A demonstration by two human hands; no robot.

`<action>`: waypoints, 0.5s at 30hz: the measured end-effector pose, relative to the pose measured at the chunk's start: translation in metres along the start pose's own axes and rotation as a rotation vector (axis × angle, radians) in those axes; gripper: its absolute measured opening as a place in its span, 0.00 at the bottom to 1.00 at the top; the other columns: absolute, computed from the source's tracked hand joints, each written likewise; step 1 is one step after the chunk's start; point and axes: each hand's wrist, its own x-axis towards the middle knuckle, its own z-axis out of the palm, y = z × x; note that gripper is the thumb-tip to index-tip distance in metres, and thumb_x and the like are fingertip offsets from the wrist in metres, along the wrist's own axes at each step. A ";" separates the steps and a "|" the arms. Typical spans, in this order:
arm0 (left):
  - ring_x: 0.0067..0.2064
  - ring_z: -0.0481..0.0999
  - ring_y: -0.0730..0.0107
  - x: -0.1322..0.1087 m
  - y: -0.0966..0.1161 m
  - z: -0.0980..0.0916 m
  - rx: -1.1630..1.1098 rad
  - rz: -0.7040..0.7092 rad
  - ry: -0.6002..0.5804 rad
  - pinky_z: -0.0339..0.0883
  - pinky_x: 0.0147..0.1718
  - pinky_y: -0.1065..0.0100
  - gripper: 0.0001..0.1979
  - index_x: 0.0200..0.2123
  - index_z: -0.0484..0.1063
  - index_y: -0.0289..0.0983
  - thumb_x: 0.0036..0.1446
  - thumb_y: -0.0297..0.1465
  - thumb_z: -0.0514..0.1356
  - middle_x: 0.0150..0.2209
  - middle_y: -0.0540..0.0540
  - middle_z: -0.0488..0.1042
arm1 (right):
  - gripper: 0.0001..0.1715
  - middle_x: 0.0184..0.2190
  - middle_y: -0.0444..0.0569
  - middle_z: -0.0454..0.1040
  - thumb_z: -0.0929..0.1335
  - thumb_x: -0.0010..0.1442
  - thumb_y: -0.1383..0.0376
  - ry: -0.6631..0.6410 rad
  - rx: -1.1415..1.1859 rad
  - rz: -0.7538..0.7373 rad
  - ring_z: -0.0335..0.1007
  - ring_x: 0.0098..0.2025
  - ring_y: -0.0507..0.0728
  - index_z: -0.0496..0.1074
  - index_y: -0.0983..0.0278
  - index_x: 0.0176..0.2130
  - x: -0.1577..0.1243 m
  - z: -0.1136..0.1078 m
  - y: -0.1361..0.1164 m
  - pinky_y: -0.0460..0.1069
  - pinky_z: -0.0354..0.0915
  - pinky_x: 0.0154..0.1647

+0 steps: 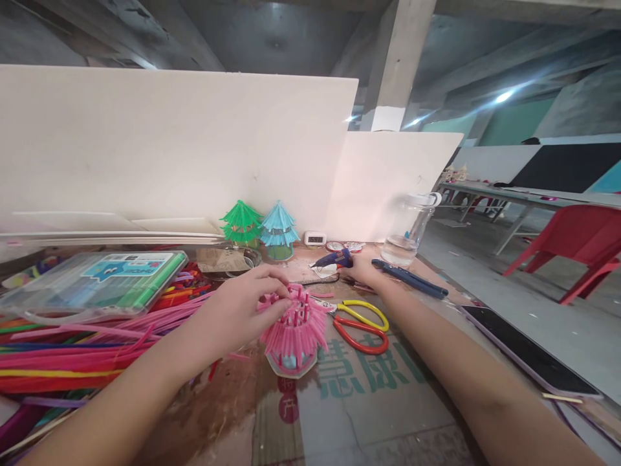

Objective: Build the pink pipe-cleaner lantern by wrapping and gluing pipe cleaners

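A small pink pavilion of pipe cleaners point(303, 329) stands on the board in front of me, with short pink posts rising from its fringed roof. My left hand point(259, 299) is at its upper left side, thumb and fingers bent around the edge. Farther back, my right hand point(363, 270) grips a dark blue glue gun point(341, 258), whose nozzle points left; its handle is mostly hidden by the fingers. Between the hands lie scissors point(361, 325) with one yellow and one red handle, their blades reaching toward the pavilion.
Green point(241, 223) and light blue point(279, 230) pavilions stand behind, near a small clock point(315, 239). Loose pipe cleaners point(97, 343) and a marker case point(97, 281) fill the left. Pliers point(410, 278), a water bottle point(407, 233) and a phone point(528, 349) lie or stand right.
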 end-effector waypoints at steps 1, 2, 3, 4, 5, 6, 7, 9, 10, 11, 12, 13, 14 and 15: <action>0.45 0.76 0.63 0.000 0.000 0.000 -0.003 0.001 -0.003 0.70 0.39 0.66 0.12 0.33 0.75 0.40 0.61 0.37 0.54 0.45 0.47 0.74 | 0.20 0.52 0.53 0.71 0.67 0.65 0.60 0.004 -0.007 -0.009 0.72 0.48 0.59 0.68 0.65 0.54 -0.002 -0.002 0.000 0.58 0.71 0.47; 0.45 0.76 0.63 0.000 0.000 0.000 -0.007 0.002 -0.004 0.70 0.40 0.66 0.12 0.33 0.75 0.40 0.61 0.38 0.54 0.45 0.47 0.74 | 0.19 0.52 0.53 0.71 0.67 0.65 0.60 0.008 -0.014 -0.019 0.72 0.48 0.59 0.68 0.65 0.54 -0.005 -0.004 0.000 0.58 0.71 0.47; 0.45 0.76 0.64 0.000 0.000 0.000 -0.011 0.001 -0.007 0.69 0.40 0.66 0.12 0.33 0.75 0.40 0.61 0.38 0.54 0.44 0.47 0.74 | 0.19 0.52 0.53 0.71 0.67 0.65 0.60 0.013 -0.022 -0.032 0.72 0.48 0.59 0.68 0.65 0.54 -0.010 -0.006 0.000 0.58 0.71 0.47; 0.44 0.76 0.64 0.000 0.000 -0.001 -0.014 0.001 -0.010 0.69 0.40 0.66 0.12 0.33 0.75 0.40 0.61 0.37 0.54 0.44 0.47 0.74 | 0.19 0.52 0.53 0.71 0.67 0.65 0.60 0.020 -0.031 -0.045 0.72 0.48 0.59 0.68 0.65 0.53 -0.014 -0.010 0.001 0.58 0.71 0.47; 0.44 0.76 0.65 0.000 0.000 -0.001 -0.016 0.002 -0.015 0.69 0.40 0.66 0.12 0.32 0.75 0.40 0.61 0.37 0.54 0.44 0.48 0.74 | 0.19 0.52 0.53 0.71 0.67 0.65 0.60 0.031 -0.041 -0.055 0.72 0.48 0.59 0.68 0.65 0.53 -0.020 -0.013 0.002 0.58 0.71 0.47; 0.43 0.76 0.65 0.000 0.000 -0.001 -0.016 0.002 -0.020 0.69 0.40 0.66 0.12 0.32 0.75 0.40 0.61 0.37 0.54 0.44 0.48 0.74 | 0.19 0.52 0.53 0.71 0.67 0.65 0.60 0.048 -0.052 -0.063 0.71 0.48 0.59 0.69 0.65 0.53 -0.025 -0.017 0.003 0.58 0.71 0.48; 0.43 0.76 0.66 0.000 0.000 -0.001 -0.013 0.005 -0.025 0.68 0.41 0.66 0.11 0.32 0.74 0.40 0.61 0.36 0.54 0.44 0.48 0.74 | 0.18 0.52 0.53 0.71 0.67 0.65 0.60 0.069 -0.061 -0.068 0.71 0.49 0.59 0.69 0.64 0.53 -0.031 -0.020 0.005 0.59 0.70 0.49; 0.42 0.76 0.67 0.001 0.000 0.000 -0.003 0.008 -0.026 0.68 0.41 0.67 0.11 0.32 0.74 0.40 0.61 0.36 0.54 0.45 0.48 0.74 | 0.19 0.54 0.53 0.70 0.67 0.65 0.60 0.118 -0.071 -0.078 0.70 0.51 0.60 0.69 0.64 0.53 -0.040 -0.027 0.007 0.60 0.68 0.51; 0.42 0.76 0.67 0.001 0.000 0.000 0.000 0.007 -0.026 0.68 0.40 0.67 0.11 0.32 0.74 0.40 0.61 0.36 0.54 0.45 0.48 0.74 | 0.19 0.55 0.54 0.69 0.67 0.65 0.61 0.139 -0.069 -0.082 0.69 0.53 0.60 0.68 0.63 0.54 -0.042 -0.029 0.008 0.60 0.68 0.53; 0.41 0.76 0.67 0.001 0.000 0.000 0.001 0.003 -0.026 0.68 0.39 0.67 0.11 0.32 0.75 0.40 0.61 0.37 0.54 0.45 0.48 0.74 | 0.19 0.55 0.54 0.69 0.67 0.65 0.61 0.155 -0.064 -0.085 0.68 0.53 0.61 0.68 0.64 0.54 -0.043 -0.031 0.008 0.61 0.67 0.53; 0.41 0.76 0.68 0.001 0.000 0.000 -0.001 -0.002 -0.027 0.68 0.39 0.67 0.12 0.32 0.75 0.40 0.61 0.37 0.54 0.45 0.49 0.74 | 0.20 0.55 0.54 0.69 0.67 0.65 0.61 0.163 -0.056 -0.083 0.68 0.54 0.61 0.68 0.64 0.55 -0.043 -0.032 0.008 0.61 0.67 0.54; 0.41 0.76 0.67 0.001 0.000 0.000 -0.004 -0.006 -0.028 0.68 0.39 0.67 0.12 0.32 0.75 0.40 0.61 0.38 0.54 0.45 0.49 0.74 | 0.20 0.54 0.54 0.69 0.67 0.65 0.61 0.165 -0.046 -0.078 0.69 0.53 0.61 0.68 0.64 0.55 -0.041 -0.032 0.008 0.61 0.67 0.53; 0.42 0.76 0.67 0.001 0.000 0.000 -0.006 -0.011 -0.029 0.68 0.39 0.67 0.12 0.32 0.75 0.41 0.61 0.38 0.54 0.45 0.49 0.74 | 0.20 0.54 0.53 0.70 0.67 0.65 0.61 0.160 -0.035 -0.071 0.70 0.52 0.60 0.68 0.64 0.55 -0.038 -0.031 0.007 0.60 0.68 0.52; 0.43 0.76 0.66 0.001 0.001 0.000 -0.007 -0.014 -0.027 0.68 0.40 0.67 0.12 0.32 0.75 0.41 0.61 0.38 0.54 0.45 0.49 0.74 | 0.20 0.53 0.53 0.70 0.67 0.65 0.61 0.151 -0.024 -0.064 0.70 0.51 0.60 0.68 0.64 0.54 -0.035 -0.029 0.006 0.60 0.69 0.50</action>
